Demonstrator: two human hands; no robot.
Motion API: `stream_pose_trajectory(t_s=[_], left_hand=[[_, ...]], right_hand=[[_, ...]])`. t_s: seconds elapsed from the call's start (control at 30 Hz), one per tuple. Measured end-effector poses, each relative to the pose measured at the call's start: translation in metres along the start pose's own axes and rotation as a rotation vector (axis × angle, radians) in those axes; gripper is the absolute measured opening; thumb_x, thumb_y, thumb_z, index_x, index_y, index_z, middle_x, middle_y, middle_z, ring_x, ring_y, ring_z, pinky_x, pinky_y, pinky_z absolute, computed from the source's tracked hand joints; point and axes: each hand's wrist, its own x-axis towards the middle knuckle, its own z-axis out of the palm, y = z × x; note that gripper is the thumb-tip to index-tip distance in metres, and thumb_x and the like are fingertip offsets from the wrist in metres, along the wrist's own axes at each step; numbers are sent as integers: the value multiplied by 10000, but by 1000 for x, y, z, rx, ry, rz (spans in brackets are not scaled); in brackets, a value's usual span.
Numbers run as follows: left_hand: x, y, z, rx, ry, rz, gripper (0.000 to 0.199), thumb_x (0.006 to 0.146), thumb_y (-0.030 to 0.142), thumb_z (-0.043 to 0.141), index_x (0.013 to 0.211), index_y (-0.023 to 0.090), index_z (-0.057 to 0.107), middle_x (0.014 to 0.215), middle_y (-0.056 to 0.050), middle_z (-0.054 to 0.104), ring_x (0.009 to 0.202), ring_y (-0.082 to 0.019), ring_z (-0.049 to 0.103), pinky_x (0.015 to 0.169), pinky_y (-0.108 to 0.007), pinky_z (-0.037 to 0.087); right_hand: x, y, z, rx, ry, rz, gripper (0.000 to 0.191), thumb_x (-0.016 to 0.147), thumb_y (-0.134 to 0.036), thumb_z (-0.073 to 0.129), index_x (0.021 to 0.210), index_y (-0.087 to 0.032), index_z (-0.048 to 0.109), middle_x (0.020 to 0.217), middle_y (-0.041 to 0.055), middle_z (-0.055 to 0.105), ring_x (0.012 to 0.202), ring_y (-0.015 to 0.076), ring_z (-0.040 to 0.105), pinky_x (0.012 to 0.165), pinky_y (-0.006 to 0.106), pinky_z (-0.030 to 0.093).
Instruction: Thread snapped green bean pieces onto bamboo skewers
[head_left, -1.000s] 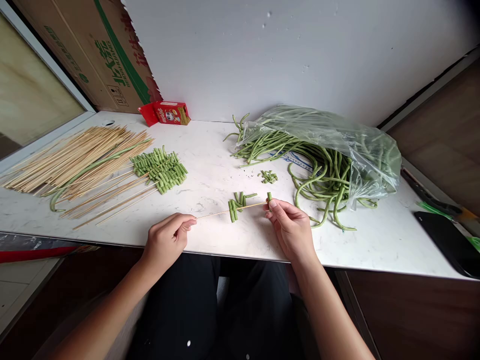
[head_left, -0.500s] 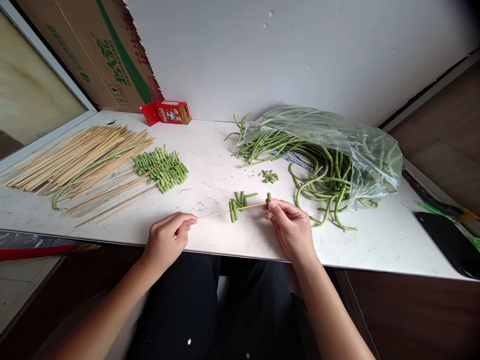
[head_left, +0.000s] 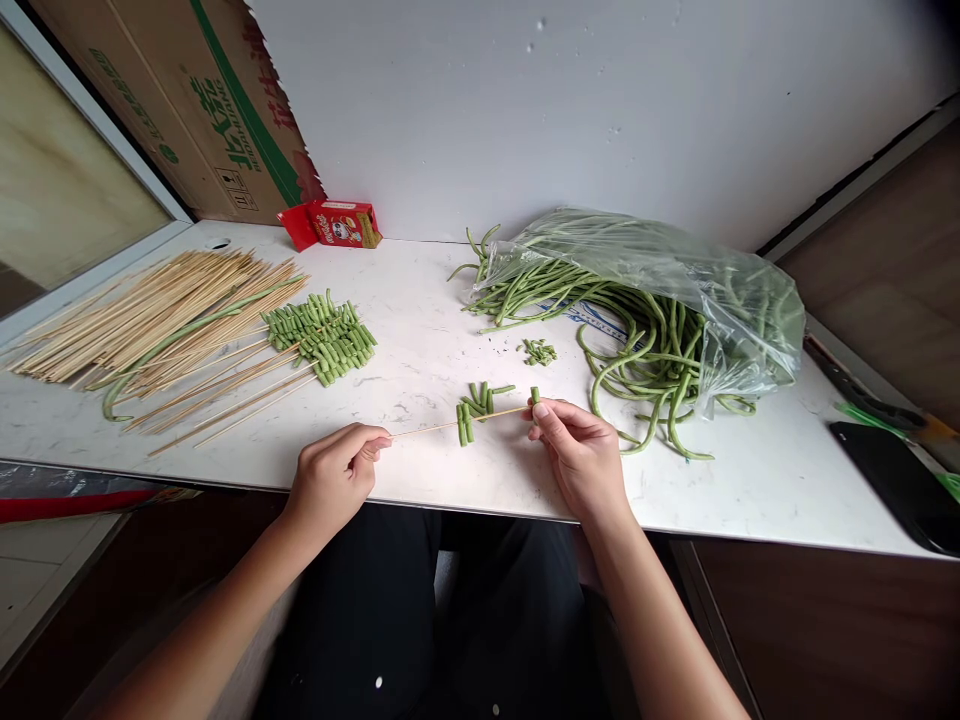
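Observation:
My left hand point(head_left: 339, 468) is closed on the left end of a thin wooden skewer point(head_left: 427, 429), which it holds nearly level above the table. Two short green bean pieces point(head_left: 465, 425) sit side by side across the skewer's middle. At the skewer's right end, my right hand point(head_left: 581, 450) pinches another upright green bean piece point(head_left: 535, 395) between thumb and fingers. Whether the tip has gone through that piece I cannot tell. Just behind the skewer lie several loose cut bean pieces point(head_left: 480, 398).
Bare skewers point(head_left: 165, 310) and bean-loaded skewers point(head_left: 322, 335) lie at left. A plastic bag point(head_left: 750, 300) of long green beans point(head_left: 667, 340) fills the back right. Small bean ends point(head_left: 538, 351), a red box point(head_left: 346, 225), a carton point(head_left: 202, 110) and a black phone point(head_left: 892, 485) are around.
The bean piece in my right hand has shifted very slightly left along the skewer's end. My left hand keeps its hold, almost unmoved.

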Motion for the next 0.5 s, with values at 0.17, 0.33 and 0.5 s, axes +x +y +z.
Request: stream_pose_trajectory(t_s=[0.17, 0.33, 0.5], left_hand=[[1, 1, -1, 11, 5, 1, 248, 985, 129, 535, 879, 196, 749, 815, -30, 802, 707, -165, 748, 685, -256, 590], [2, 3, -2, 12, -17, -27, 251, 996, 152, 527, 856, 194, 731, 775, -23, 782, 654, -152, 718, 658, -247, 571], [3, 4, -3, 21, -49, -11, 272, 1015, 168, 509, 826, 195, 703, 728, -10, 749, 581, -135, 672, 604, -234, 531]], right_hand=[[0, 0, 1, -10, 12, -13, 222, 836, -476, 882, 936, -279, 865, 884, 55, 791, 846, 241, 693, 839, 409, 542], [-2, -4, 1, -25, -3, -61, 161, 863, -441, 865, 950, -306, 863, 943, 42, 805, 899, 241, 724, 906, 424, 562], [-4, -13, 4, -88, -8, -125, 147, 886, -426, 842, 955, -298, 857, 974, 47, 808, 934, 248, 727, 906, 423, 577]])
